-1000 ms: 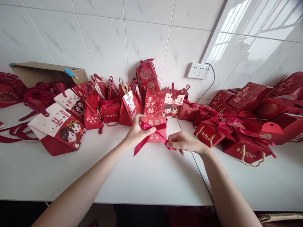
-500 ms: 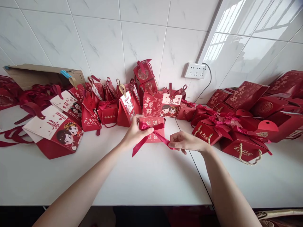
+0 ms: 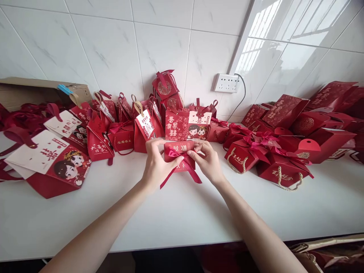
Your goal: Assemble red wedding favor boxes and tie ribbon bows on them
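A small red gift box (image 3: pixel 179 145) with pale lettering stands on the white table in front of me. Across it runs a dark red ribbon (image 3: pixel 192 173) tied in a bow, its two tails hanging down the front. My left hand (image 3: pixel 158 161) is at the box's left side, thumb pressed on the bow's left part and fingers behind. On the other side my right hand (image 3: pixel 207 159) pinches the bow near its knot between thumb and fingers. Both thumbs almost meet at the knot. The fingertips behind the box are partly hidden.
Red and white gift boxes (image 3: pixel 54 163) crowd the left. Directly behind stand more decorated boxes (image 3: pixel 176 125) against the tiled wall. To the right lie boxes with rope handles (image 3: pixel 284 170). A cardboard carton (image 3: pixel 42 89) of ribbons sits back left; a power socket (image 3: pixel 226 83) is on the wall.
My right hand has let go of the ribbon's right tail and moved up and left to the bow. The tail now hangs loose. The view has shifted slightly right.
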Action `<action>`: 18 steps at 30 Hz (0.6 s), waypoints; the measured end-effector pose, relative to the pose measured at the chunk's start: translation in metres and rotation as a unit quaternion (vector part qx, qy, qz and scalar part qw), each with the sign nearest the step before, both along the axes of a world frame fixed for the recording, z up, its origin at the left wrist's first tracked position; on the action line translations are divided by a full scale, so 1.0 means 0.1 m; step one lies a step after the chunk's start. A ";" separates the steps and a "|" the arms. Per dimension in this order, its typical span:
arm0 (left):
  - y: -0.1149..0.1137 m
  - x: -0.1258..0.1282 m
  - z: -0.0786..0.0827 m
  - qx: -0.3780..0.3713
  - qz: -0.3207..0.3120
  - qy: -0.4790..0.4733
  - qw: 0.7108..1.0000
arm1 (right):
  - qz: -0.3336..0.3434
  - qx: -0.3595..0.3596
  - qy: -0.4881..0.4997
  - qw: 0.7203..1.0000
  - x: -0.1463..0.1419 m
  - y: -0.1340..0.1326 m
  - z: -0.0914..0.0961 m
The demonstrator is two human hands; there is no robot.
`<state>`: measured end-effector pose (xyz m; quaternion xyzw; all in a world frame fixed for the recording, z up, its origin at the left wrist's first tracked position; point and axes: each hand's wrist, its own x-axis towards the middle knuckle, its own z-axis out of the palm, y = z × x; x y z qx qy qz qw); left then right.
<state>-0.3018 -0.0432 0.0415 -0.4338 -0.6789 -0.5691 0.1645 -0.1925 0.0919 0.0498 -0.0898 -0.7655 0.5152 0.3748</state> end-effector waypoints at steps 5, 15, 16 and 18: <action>-0.02 -0.02 0.03 -0.028 -0.004 0.003 1.000 | -0.013 -0.013 0.000 1.000 -0.01 -0.01 0.00; -0.01 -0.05 0.00 -0.046 0.013 0.010 0.999 | -0.020 -0.029 0.012 0.999 -0.02 0.02 -0.01; 0.00 -0.04 0.00 -0.044 0.017 0.013 0.999 | -0.021 -0.031 0.011 0.999 -0.02 0.02 -0.01; 0.01 -0.02 -0.01 -0.043 0.023 0.015 0.999 | -0.026 -0.038 0.008 0.999 -0.02 0.03 -0.01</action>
